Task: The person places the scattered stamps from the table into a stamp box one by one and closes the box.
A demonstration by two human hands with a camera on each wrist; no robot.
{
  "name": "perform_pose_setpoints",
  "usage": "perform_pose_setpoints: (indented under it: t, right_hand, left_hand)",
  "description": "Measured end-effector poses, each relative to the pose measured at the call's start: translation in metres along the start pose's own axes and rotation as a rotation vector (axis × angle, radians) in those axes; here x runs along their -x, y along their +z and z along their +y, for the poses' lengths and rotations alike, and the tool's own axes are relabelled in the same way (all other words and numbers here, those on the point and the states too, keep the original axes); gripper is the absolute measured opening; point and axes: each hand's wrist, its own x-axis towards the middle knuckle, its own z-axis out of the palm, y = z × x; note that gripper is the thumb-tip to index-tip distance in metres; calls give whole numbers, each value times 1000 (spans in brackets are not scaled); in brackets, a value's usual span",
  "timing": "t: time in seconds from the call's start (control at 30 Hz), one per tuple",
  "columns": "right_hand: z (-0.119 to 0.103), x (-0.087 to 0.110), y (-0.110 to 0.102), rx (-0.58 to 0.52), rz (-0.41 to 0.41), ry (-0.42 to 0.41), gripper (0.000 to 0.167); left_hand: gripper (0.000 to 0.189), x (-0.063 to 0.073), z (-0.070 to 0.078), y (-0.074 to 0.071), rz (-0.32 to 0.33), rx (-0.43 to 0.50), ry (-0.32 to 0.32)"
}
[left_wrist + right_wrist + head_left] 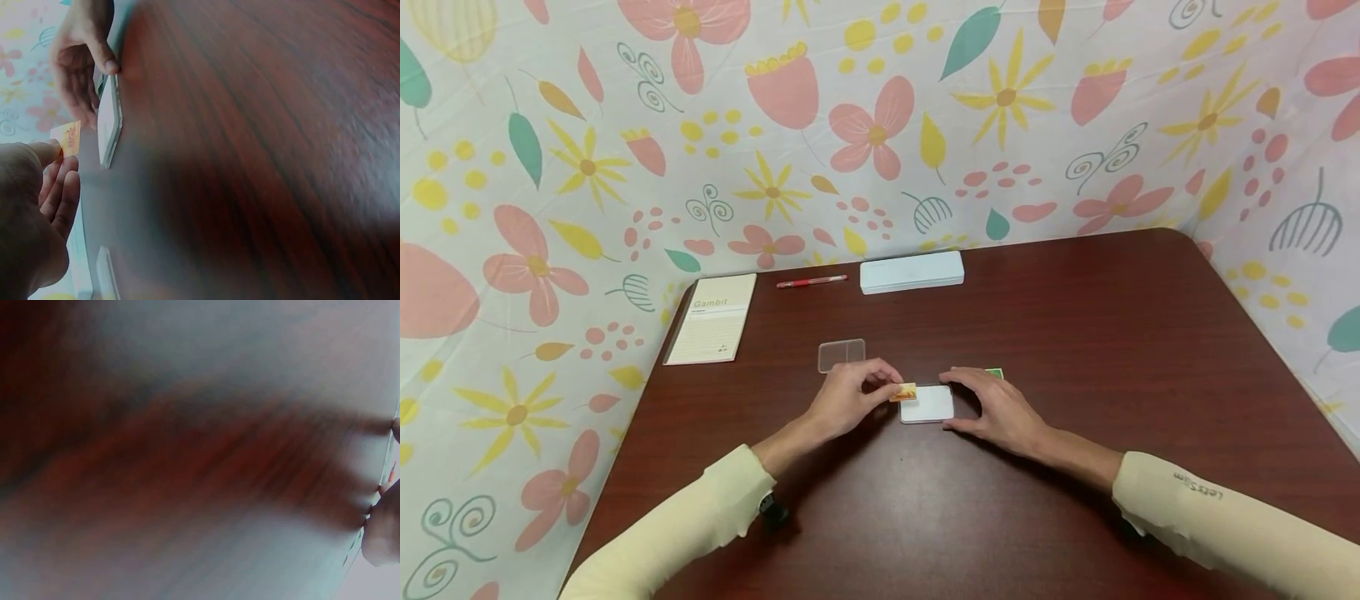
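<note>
A small orange-and-yellow printed card [905,392] is pinched between the thumb and fingers of my left hand [853,396], just over the left edge of a shallow white rectangular case [927,404]. In the left wrist view the card [69,137] stands out beyond the fingertips. My right hand [1000,408] holds the case at its right end, thumb at the near corner and fingers at the far one. Behind that hand shows a bit of a green item [995,372], mostly hidden. The right wrist view catches only part of a hand [382,531] at its right edge.
A clear plastic lid [842,355] lies on the dark wooden table [1075,317] beyond the left hand. Farther back are a notebook [711,321], a red pen [812,282] and a pale blue box [912,272]. A floral cloth [872,192] hangs behind the table.
</note>
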Motion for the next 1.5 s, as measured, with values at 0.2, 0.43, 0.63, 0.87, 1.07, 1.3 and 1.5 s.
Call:
perform_pose_setpoints:
  t: [0.2, 0.43, 0.63, 0.87, 1.07, 1.3, 1.5]
  right_hand:
    - [0, 0, 1, -3, 3, -7, 64]
    - [0, 0, 0, 3, -6, 3, 62]
    - [0, 0, 0, -9, -1, -10, 59]
    - [0, 0, 0, -8, -8, -7, 58]
    - [1, 1, 0, -13, -9, -16, 57]
    - [2, 1, 0, -15, -8, -27, 58]
    - [2, 1, 0, -13, -6, -28, 57]
  left_hand:
    - [5, -2, 3, 13, -11, 24, -41]
    - [5, -5, 2, 24, -19, 7, -76]
    - [5, -6, 4, 28, -8, -4, -96]
    - [4, -8, 6, 30, 8, -45, -76]
    - [4, -8, 4, 33, 7, -85, -77]
    - [5, -9, 2, 36, 13, -103, -83]
    - [5, -9, 3, 36, 15, -118, -72]
